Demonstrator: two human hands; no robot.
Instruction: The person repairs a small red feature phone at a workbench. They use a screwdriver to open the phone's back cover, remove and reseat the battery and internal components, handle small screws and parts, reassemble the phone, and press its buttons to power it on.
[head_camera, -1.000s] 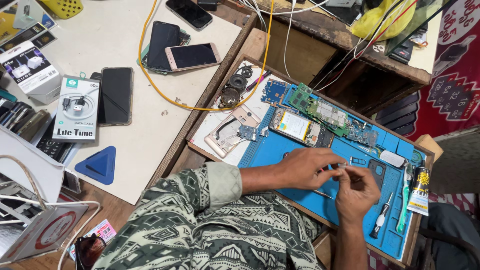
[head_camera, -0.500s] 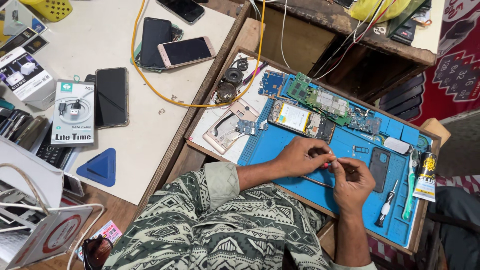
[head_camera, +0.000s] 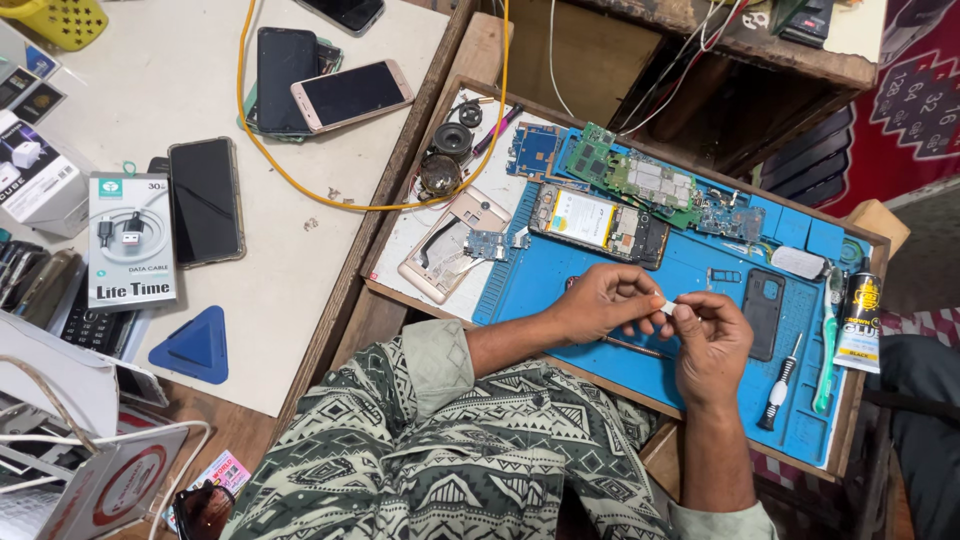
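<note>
fingertips of the left hand (head_camera: 600, 300) and right hand (head_camera: 712, 345) meet over the blue repair mat (head_camera: 620, 370), both pinching a small white strip (head_camera: 666, 304) between them. just beyond the left hand lies an opened phone (head_camera: 598, 223); a screwdriver (head_camera: 780, 382) rests right of the right hand.
</note>
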